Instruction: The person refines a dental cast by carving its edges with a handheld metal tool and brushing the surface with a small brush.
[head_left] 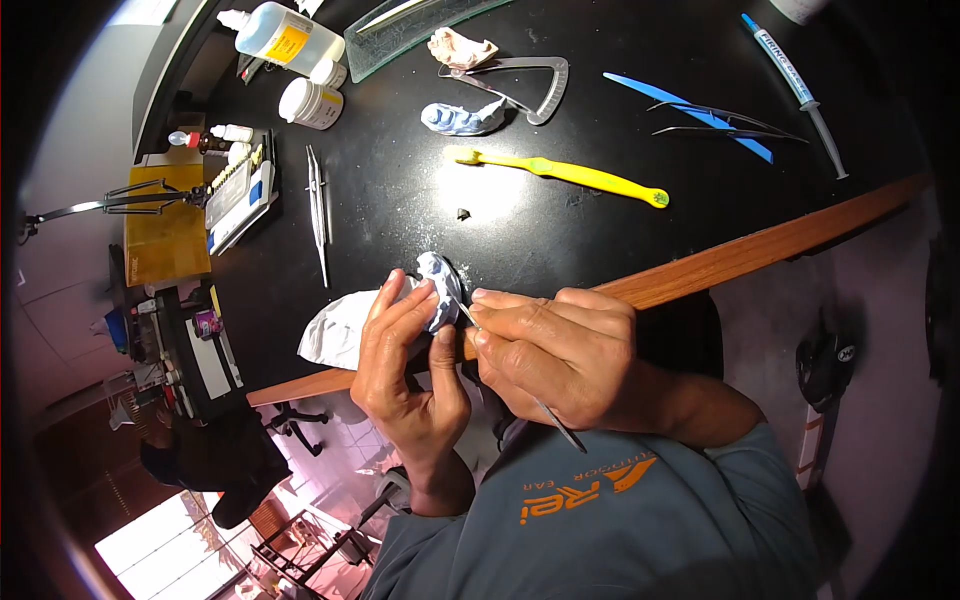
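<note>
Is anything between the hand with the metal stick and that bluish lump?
Nothing I can see: the right hand points the metal stick at the bluish lump, which the left hand holds. The yellow toothbrush lies farther off.

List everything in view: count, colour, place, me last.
held cast: one, pale blue, lower centre
thin tool: one, silver, lower centre
table: one, black, centre
sheet: one, white, below centre
toothbrush: one, yellow, centre
crumb: one, dark, centre
loose cast: one, bluish, upper centre
far cast: one, pinkish, top
caliper: one, silver, upper centre
slab: one, greenish, top
straight tweezers: one, silver, left
strip: one, blue, upper right
other tweezers: one, dark, upper right
syringe: one, blue-grey, upper right
bottle: one, clear, top left
jar: one, white, upper left
small bottles: several, mostly white, left
open case: one, white-blue, left
panel: one, amber, far left
background clutter: uncounted, dim, lower left
shirt: one, grey, bottom
left hand: one, bare, lower centre
right hand: one, bare, lower centre
</note>
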